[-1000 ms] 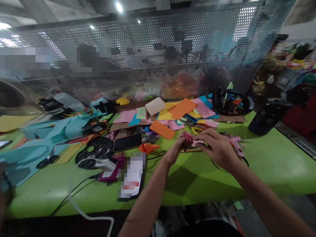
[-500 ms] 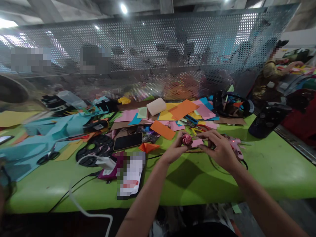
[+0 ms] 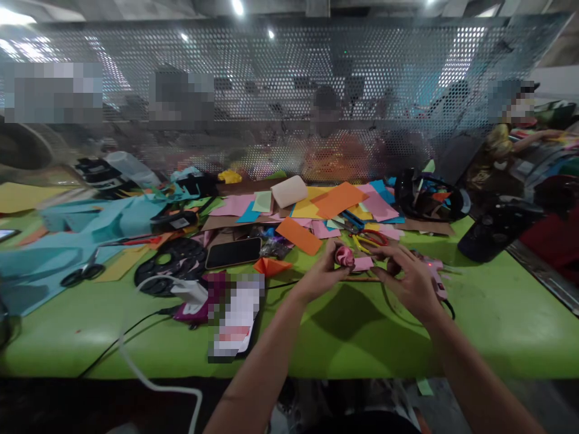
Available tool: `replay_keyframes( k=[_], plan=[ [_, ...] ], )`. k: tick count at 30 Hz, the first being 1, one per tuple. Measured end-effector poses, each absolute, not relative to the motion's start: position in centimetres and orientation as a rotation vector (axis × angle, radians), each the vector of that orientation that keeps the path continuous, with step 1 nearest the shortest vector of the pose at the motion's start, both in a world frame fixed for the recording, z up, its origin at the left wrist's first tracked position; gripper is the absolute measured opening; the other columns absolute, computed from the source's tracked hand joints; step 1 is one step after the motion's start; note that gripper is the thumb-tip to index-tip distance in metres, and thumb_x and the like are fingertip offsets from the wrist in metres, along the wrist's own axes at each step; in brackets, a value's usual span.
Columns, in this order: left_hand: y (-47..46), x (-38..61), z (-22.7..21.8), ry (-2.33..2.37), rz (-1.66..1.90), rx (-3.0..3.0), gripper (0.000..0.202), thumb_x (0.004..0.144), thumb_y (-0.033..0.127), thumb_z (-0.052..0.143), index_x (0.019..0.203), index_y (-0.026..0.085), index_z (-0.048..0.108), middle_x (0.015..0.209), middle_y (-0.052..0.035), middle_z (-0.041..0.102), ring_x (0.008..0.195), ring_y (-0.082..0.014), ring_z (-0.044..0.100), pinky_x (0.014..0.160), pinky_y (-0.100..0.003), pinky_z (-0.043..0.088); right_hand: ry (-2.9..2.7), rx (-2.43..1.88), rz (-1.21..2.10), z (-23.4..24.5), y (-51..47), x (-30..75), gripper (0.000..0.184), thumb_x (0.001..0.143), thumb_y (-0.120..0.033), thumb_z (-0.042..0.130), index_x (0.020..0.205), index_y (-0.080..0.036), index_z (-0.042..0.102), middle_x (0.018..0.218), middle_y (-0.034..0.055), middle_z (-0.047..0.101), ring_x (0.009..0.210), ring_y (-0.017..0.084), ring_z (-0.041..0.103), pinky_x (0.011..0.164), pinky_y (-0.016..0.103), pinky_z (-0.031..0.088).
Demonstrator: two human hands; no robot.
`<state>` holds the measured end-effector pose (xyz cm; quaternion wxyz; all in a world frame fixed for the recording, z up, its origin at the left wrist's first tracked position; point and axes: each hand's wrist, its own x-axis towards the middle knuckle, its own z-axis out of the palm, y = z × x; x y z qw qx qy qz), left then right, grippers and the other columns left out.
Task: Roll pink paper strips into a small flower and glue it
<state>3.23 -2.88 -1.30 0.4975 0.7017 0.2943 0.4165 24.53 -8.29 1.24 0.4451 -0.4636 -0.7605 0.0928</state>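
My left hand (image 3: 323,274) is closed around a pink spiral paper rose (image 3: 344,257), its rolled swirl facing up. A short pink paper tab (image 3: 362,264) sticks out from the rose to the right. Just beyond the tab's end is my right hand (image 3: 409,278), its thumb and curved fingers apart with nothing visible between them. A pink glue gun (image 3: 435,271) with a small red light lies right behind that hand. Yellow-and-red-handled pliers (image 3: 368,241) lie just beyond both hands.
Coloured paper sheets (image 3: 339,200) cover the back of the green table (image 3: 511,313). To the left are a black phone (image 3: 234,252), a lit phone (image 3: 239,316), a black spool (image 3: 174,259), a purple power strip (image 3: 199,307) and scissors (image 3: 85,271). A dark bottle (image 3: 497,228) leans at right.
My right hand has drawn slightly right, away from the pink tab. The rose has turned a little in my left hand and looks looser. The camera view has shifted slightly.
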Motion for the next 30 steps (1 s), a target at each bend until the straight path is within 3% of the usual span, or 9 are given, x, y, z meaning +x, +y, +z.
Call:
replay_keyframes(
  k=[5,12,16,19,21,25,30],
  plan=[
    [-2.9,3.0,-0.8,0.694,1.074,1.425,0.05,0.073,0.032,0.077,0.107,0.025,0.041,0.098,0.0012,0.045,0.086,-0.011,0.046,0.078,-0.022,0.042,-1.874,-1.155,0.211,1.0,-8.2,24.6,0.025,0.089,-0.02,0.064,0.113,-0.024,0.063,0.098,0.003,0.063,0.066,0.015,0.054,0.064,0.028,0.048],
    [-2.2,2.2,-0.7,0.776,1.083,1.226,0.048,0.067,0.038,0.081,0.102,0.02,0.054,0.09,0.0005,0.055,0.085,-0.0118,0.05,0.087,-0.028,0.041,-1.907,-1.175,0.205,0.2,-8.4,24.7,0.022,0.091,-0.021,0.061,0.113,-0.024,0.063,0.099,0.0038,0.064,0.064,0.014,0.055,0.061,0.027,0.047],
    [-1.9,1.9,-1.0,0.756,1.105,1.17,0.058,0.065,0.028,0.08,0.114,0.025,0.049,0.09,0.0034,0.055,0.077,-0.0085,0.048,0.074,-0.022,0.04,-1.909,-1.181,0.192,0.1,-8.5,24.7,0.023,0.093,-0.023,0.06,0.115,-0.024,0.063,0.098,0.0042,0.063,0.063,0.014,0.054,0.062,0.028,0.048],
    [-1.8,1.8,-1.2,0.747,1.061,1.165,0.049,0.069,0.028,0.076,0.111,0.024,0.049,0.088,0.0033,0.057,0.068,-0.0075,0.044,0.066,-0.023,0.037,-1.917,-1.179,0.189,0.1,-8.6,24.8,0.024,0.093,-0.024,0.06,0.117,-0.024,0.063,0.099,0.005,0.063,0.063,0.014,0.054,0.063,0.029,0.049],
    [-1.8,1.8,-1.1,0.737,1.069,1.169,0.045,0.07,0.028,0.076,0.107,0.023,0.051,0.091,0.0016,0.06,0.072,-0.0085,0.049,0.07,-0.024,0.041,-1.915,-1.182,0.2,0.2,-8.6,24.8,0.023,0.093,-0.024,0.059,0.116,-0.023,0.063,0.101,0.0057,0.064,0.063,0.014,0.055,0.064,0.029,0.049],
    [-1.8,1.7,-0.7,0.68,1.101,1.198,0.045,0.071,0.03,0.082,0.105,0.022,0.053,0.101,-0.0014,0.062,0.096,-0.0137,0.058,0.093,-0.03,0.044,-1.904,-1.176,0.206,0.3,-8.7,24.8,0.023,0.093,-0.024,0.059,0.116,-0.023,0.063,0.101,0.0056,0.063,0.064,0.014,0.055,0.064,0.028,0.049],
    [-1.8,1.8,-0.6,0.629,1.07,1.302,0.045,0.069,0.031,0.085,0.101,0.022,0.053,0.1,-0.0013,0.061,0.098,-0.0135,0.058,0.092,-0.028,0.044,-1.902,-1.166,0.202,0.2,-8.8,24.9,0.023,0.093,-0.025,0.059,0.116,-0.023,0.062,0.1,0.0049,0.063,0.065,0.014,0.055,0.065,0.028,0.049]
  ],
)
